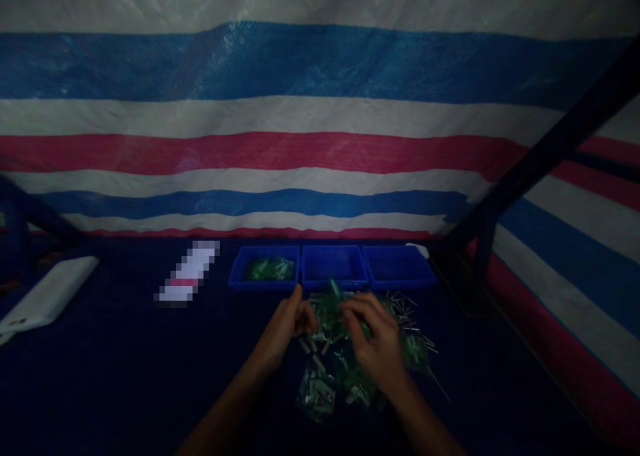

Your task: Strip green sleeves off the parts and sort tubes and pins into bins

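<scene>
My right hand (373, 329) has its thumb and fingers pinched on a small green-tinted clear plastic bag (331, 297), raised above a pile of parts. Just left of that bag is my left hand (293, 317), thumb up and fingers curled; whatever they may hold is hidden. Below the hands lie a clear bag of small pale pieces (318, 391) and another bag with green and pale pieces (361, 388). Loose pale pieces (314, 344) are scattered beside my left fingers. The light is dim and small details blur.
Three blue trays stand in a row behind the hands; the left tray (239, 285) holds green-tinted bags. Thin metal pins (403, 309) and a green bag (415, 351) lie right of my right hand. A white flat object (50, 293) lies far left, near a blurred-out sheet (189, 273).
</scene>
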A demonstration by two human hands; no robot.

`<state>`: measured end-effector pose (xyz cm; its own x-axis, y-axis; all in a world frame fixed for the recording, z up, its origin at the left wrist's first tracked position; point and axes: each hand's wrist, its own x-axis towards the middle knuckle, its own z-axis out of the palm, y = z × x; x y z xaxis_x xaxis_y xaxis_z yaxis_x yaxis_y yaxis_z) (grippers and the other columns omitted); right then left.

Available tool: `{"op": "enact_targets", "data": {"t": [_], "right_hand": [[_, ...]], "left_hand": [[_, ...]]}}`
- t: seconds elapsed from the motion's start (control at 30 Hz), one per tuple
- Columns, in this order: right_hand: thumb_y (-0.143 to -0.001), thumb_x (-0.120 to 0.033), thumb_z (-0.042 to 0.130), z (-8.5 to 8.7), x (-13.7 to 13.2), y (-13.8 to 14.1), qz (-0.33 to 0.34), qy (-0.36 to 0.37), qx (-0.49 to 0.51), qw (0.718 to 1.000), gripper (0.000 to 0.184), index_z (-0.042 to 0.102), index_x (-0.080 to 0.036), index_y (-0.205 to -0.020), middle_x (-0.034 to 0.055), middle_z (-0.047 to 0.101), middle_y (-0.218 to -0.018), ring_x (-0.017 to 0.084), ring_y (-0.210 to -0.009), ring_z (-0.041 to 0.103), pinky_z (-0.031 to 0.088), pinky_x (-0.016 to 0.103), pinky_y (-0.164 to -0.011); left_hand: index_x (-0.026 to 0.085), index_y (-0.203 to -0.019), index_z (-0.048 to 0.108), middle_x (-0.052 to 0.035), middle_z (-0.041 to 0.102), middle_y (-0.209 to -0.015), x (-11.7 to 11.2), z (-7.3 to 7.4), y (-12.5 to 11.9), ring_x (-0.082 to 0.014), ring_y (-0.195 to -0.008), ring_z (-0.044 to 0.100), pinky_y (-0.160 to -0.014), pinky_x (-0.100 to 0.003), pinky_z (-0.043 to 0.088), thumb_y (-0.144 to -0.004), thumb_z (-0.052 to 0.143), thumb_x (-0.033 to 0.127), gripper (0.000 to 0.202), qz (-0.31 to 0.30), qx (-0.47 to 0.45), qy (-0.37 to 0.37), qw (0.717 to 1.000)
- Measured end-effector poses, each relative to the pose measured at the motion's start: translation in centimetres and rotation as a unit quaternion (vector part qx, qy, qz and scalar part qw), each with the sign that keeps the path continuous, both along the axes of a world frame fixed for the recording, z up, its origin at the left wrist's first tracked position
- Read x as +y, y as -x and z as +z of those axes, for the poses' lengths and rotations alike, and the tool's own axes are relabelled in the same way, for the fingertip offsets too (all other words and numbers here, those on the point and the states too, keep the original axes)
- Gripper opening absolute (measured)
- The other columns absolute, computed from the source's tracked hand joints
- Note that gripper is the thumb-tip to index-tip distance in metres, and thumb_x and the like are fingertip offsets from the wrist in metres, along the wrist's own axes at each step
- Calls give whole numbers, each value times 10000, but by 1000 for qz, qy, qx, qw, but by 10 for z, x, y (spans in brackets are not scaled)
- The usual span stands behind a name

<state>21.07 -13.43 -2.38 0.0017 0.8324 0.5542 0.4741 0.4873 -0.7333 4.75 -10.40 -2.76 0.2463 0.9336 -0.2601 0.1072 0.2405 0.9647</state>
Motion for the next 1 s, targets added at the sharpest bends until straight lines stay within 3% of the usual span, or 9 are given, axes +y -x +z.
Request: {"op": "enact_targets", "data": {"t": [0.17, 0.37, 0.5, 0.6, 0.67, 0.73, 0.83, 0.9, 1.0], "right_hand": [[-812, -59, 482, -2, -4, 8, 88, -41, -43, 994, 230, 642, -212, -872, 26, 623, -790, 136, -750, 589, 483, 267, -664], [-798, -39, 484, -2, -2, 6, 84, -74, -46, 993, 305, 660, -240, -943, 26, 629, -782, 145, -734, 589, 492, 297, -649], [-784, -23, 492, -3, -3, 7, 88, -70, -38, 993, 322, 660, -238, -954, 32, 622, -817, 146, -774, 581, 488, 290, -676], [-799, -70, 478, -4, -1, 7, 57, -6, -37, 998, 278, 670, -235, -915, 51, 597, -903, 160, -847, 573, 481, 302, -725], [-794, -141, 518, -4, 1, 6, 27, 44, -17, 999, 211, 665, -228, -918, 59, 567, -938, 174, -883, 558, 470, 315, -758], [-794, -243, 549, -5, 3, 4, 15, 81, 34, 996, 147, 659, -210, -887, 52, 547, -896, 175, -847, 549, 465, 306, -737], [-850, -393, 461, -6, 4, 1, 48, 135, 157, 977, 281, 639, -183, -790, 30, 544, -752, 155, -711, 539, 453, 265, -620], [-852, -430, 451, -8, 4, 1, 48, 178, 219, 958, 318, 632, -178, -784, 14, 551, -671, 138, -624, 525, 433, 240, -551], [-812, -416, 524, -8, 5, 3, 8, 223, 230, 947, 268, 649, -180, -794, -31, 504, -521, 95, -446, 432, 357, 201, -417]], "left_hand": [[133, -606, 573, -5, 542, -575, 4, 1, 5, -92, -506, 446, -489, -202, 318, -770, 459, 607, 514, 62, -54, -20, 996], [127, -762, 642, -42, 626, -699, 10, -8, 12, -148, -685, 588, -659, -264, 465, -727, 587, 530, 408, 89, -106, 28, 990], [131, -806, 659, -33, 642, -730, 15, -15, 15, -119, -622, 572, -586, -231, 455, -715, 630, 459, 342, 64, -110, 3, 992], [156, -857, 649, 2, 629, -693, 17, -16, 15, -108, -565, 559, -535, -217, 441, -732, 630, 382, 259, 80, -82, -78, 990], [171, -846, 650, 5, 627, -698, 15, -15, 15, -117, -600, 575, -569, -229, 458, -769, 599, 327, 182, 101, -22, -177, 979], [192, -838, 664, -12, 639, -774, 11, -12, 16, -132, -709, 594, -657, -248, 471, -807, 556, 240, 123, 80, 52, -314, 945], [238, -906, 676, -31, 628, -869, 3, -9, 14, -136, -815, 574, -716, -258, 464, -825, 501, 121, 226, 5, 132, -489, 862], [262, -963, 665, -39, 611, -888, -1, -10, 11, -138, -819, 558, -701, -262, 466, -826, 490, 100, 275, -26, 157, -533, 831], [260, -960, 665, -54, 586, -921, -4, -13, 4, -156, -858, 543, -729, -288, 466, -835, 489, 131, 251, -37, 173, -505, 845]]}}
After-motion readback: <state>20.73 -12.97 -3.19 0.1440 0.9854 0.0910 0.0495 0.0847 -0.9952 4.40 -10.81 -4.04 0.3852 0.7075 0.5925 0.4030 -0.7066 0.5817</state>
